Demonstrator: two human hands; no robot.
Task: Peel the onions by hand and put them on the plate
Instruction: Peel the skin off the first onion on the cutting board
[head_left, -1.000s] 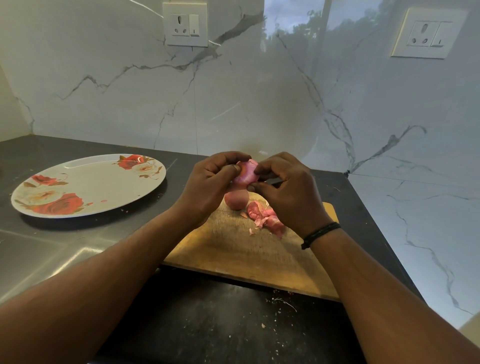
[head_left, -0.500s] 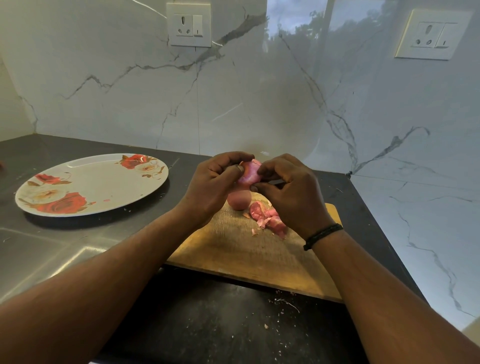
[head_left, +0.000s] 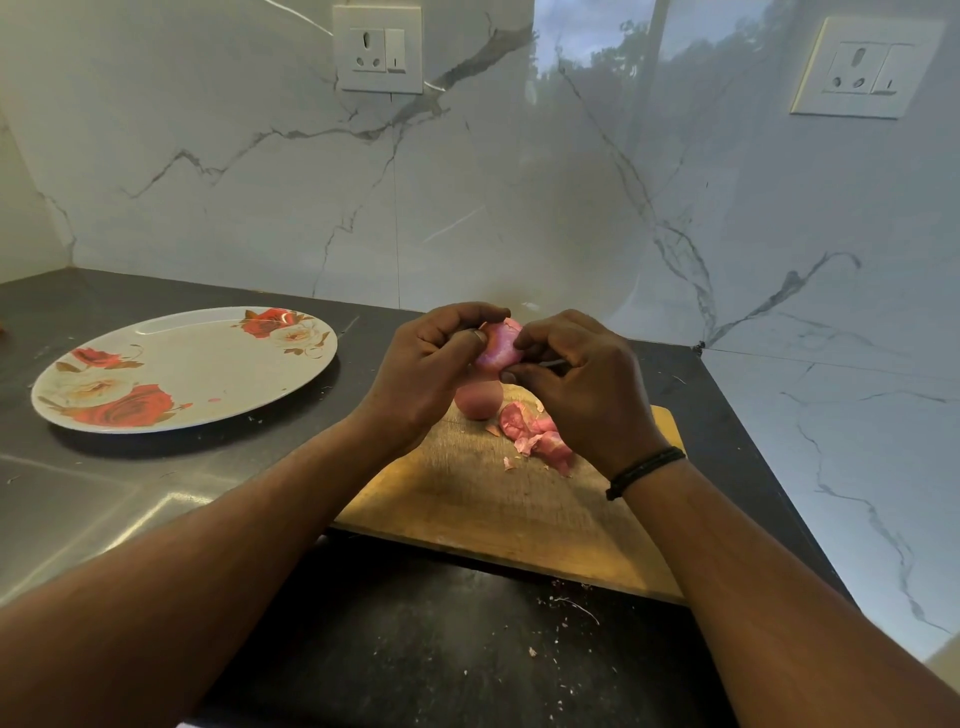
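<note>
Where marble walls corner: dark counter (head_left: 130, 483), wooden board (head_left: 483, 499), both hands' fingers (head_left: 467, 340) clamped on onion (head_left: 497, 349).

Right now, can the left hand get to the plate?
Probably yes, though not freely: the left hand grips the onion together with the right hand. The plate lies to its left on the counter, with nothing between them.
</note>
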